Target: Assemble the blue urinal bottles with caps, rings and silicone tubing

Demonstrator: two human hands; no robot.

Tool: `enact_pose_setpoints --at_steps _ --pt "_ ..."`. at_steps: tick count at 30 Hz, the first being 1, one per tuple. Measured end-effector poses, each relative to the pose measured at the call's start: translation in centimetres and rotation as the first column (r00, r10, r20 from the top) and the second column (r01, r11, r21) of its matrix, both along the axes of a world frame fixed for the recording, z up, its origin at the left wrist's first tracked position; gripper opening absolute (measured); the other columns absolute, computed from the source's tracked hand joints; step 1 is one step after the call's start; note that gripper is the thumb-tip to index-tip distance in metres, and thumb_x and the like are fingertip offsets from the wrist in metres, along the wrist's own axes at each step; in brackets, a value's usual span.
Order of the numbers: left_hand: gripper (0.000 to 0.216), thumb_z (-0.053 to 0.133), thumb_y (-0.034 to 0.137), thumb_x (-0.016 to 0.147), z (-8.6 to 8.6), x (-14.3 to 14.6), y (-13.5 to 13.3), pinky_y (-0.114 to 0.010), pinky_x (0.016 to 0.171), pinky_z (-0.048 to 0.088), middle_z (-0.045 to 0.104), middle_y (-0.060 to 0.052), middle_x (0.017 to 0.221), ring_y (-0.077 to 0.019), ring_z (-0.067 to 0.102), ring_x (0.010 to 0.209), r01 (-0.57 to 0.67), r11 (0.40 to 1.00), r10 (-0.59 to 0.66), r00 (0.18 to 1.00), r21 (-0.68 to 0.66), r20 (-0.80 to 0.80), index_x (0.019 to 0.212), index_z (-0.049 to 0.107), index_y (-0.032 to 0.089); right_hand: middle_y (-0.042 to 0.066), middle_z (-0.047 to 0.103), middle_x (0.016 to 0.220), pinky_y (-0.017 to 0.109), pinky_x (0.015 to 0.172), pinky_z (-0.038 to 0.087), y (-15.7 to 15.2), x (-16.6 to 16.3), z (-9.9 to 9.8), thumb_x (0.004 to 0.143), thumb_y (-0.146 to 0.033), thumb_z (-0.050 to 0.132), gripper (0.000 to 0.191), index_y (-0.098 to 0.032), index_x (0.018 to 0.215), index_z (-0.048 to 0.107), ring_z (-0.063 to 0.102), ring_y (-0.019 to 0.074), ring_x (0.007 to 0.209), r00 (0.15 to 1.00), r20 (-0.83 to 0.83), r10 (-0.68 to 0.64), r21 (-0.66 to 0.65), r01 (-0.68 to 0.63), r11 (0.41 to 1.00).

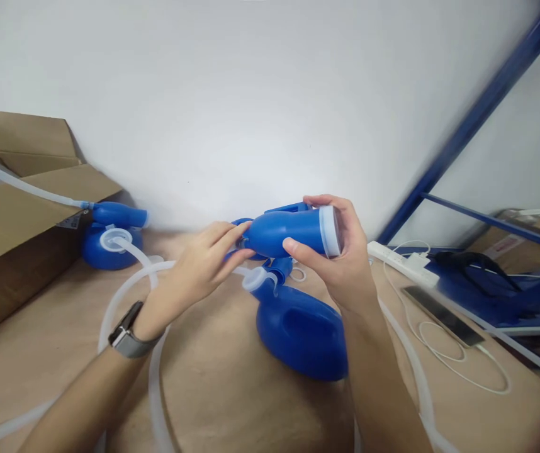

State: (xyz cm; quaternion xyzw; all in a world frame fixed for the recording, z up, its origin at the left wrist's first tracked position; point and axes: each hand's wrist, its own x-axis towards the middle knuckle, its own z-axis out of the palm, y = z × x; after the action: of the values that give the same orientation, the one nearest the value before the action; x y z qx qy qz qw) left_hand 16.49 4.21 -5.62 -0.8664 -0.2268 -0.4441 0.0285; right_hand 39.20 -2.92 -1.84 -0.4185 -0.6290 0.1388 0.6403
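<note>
A blue urinal funnel with a white rim and a clear cover is held up sideways. My right hand is wrapped round its wide end, thumb on the near side. My left hand, with a watch on its wrist, is closed at the narrow neck; its fingers partly hide what joins there. Below stands a blue urinal bottle with a white cap at its mouth. More blue parts lie behind the bottle, partly covered by my hands and the funnel.
A second blue bottle with its funnel stands by an open cardboard box at left. Pale tubing loops over the brown surface. At right are a power strip, a phone with its cable, and a blue metal frame.
</note>
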Motion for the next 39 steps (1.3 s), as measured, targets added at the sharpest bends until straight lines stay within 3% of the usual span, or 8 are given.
enact_pose_setpoints --at_steps 7,11,13,18,22,27,33,39 --pt "0.027 0.055 0.041 0.106 0.2 1.2 -1.8 -0.033 0.082 0.050 0.067 -0.008 0.102 -0.0226 0.059 0.086 0.130 0.950 -0.119 0.991 -0.283 0.053 0.120 0.064 0.019 0.004 0.058 0.147 0.054 0.113 0.057 -2.6 1.0 1.3 0.075 -0.050 0.094 0.082 -0.041 0.146 0.054 0.062 0.0325 0.131 0.982 -0.024 0.185 -0.081 -0.186 0.979" --pt "0.028 0.052 0.046 0.105 0.8 1.9 -1.6 -0.033 0.077 0.048 0.062 -0.004 0.090 -0.0204 0.056 0.080 0.127 0.938 -0.035 0.960 -0.322 0.277 0.105 0.061 0.020 0.007 0.056 0.155 0.064 0.122 0.046 -5.1 4.7 -2.8 0.082 -0.052 0.088 0.109 -0.043 0.168 0.021 0.057 0.0352 0.142 0.971 0.204 0.125 -0.156 -0.094 0.983" --pt "0.034 0.055 0.053 0.104 2.0 1.9 -1.1 -0.031 0.069 0.045 0.055 -0.001 0.081 -0.0171 0.052 0.073 0.226 0.889 -0.031 0.897 -0.397 0.442 0.095 0.058 0.020 0.009 0.059 0.154 0.069 0.126 0.037 -6.2 7.1 -6.2 0.088 -0.055 0.081 0.085 -0.036 0.162 0.041 0.049 0.0393 0.150 0.882 0.465 0.072 -0.286 0.073 0.955" --pt "0.055 0.060 0.073 0.094 4.1 3.9 -2.0 -0.025 0.052 0.038 0.042 0.005 0.068 -0.0095 0.040 0.054 0.631 0.557 -0.051 0.674 -0.539 0.737 0.080 0.050 0.021 0.013 0.067 0.144 0.062 0.116 0.050 -7.7 9.5 -13.6 0.100 -0.061 0.059 0.056 -0.027 0.144 0.060 0.063 0.0384 0.135 0.833 0.550 0.062 -0.477 0.252 0.842" --pt "0.058 0.068 0.075 0.088 1.0 6.8 -5.0 -0.024 0.049 0.033 0.042 0.007 0.061 -0.0076 0.041 0.048 0.637 0.277 -0.074 0.761 -0.719 0.645 0.089 0.059 0.018 0.013 0.071 0.136 0.059 0.109 0.053 -7.9 8.0 -15.3 0.096 -0.069 0.063 0.056 -0.026 0.132 0.066 0.066 0.0388 0.126 0.812 0.574 -0.106 -0.370 0.373 0.851" --pt "0.079 0.048 0.056 0.105 -2.9 8.3 -7.4 -0.025 0.051 0.041 0.050 0.010 0.053 -0.0144 0.051 0.045 0.376 0.256 -0.095 0.927 -0.891 0.363 0.168 0.022 0.016 0.015 0.075 0.118 0.055 0.095 0.058 -8.0 6.8 -15.8 0.091 -0.078 0.064 0.064 -0.020 0.117 0.071 0.071 0.0387 0.108 0.718 0.642 -0.267 -0.199 0.492 0.847" --pt "0.065 0.037 0.045 0.110 -4.2 9.6 -7.0 -0.025 0.054 0.042 0.050 0.007 0.057 -0.0148 0.051 0.051 0.261 0.534 -0.069 0.961 -0.804 0.267 0.169 0.029 0.016 0.021 0.070 0.125 0.059 0.094 0.055 -8.3 5.4 -17.3 0.102 -0.072 0.045 0.063 -0.016 0.124 0.064 0.067 0.0413 0.110 0.640 0.695 -0.328 -0.080 0.522 0.849" --pt "0.060 0.037 0.040 0.110 -4.1 11.3 -7.0 -0.031 0.065 0.046 0.057 0.003 0.059 -0.0199 0.058 0.054 0.058 0.591 -0.103 0.995 -0.805 -0.004 0.165 0.041 0.017 0.018 0.067 0.132 0.052 0.102 0.056 -8.6 4.8 -17.9 0.108 -0.061 0.040 0.047 -0.021 0.128 0.053 0.067 0.0339 0.124 0.814 0.547 -0.194 -0.177 0.338 0.924"
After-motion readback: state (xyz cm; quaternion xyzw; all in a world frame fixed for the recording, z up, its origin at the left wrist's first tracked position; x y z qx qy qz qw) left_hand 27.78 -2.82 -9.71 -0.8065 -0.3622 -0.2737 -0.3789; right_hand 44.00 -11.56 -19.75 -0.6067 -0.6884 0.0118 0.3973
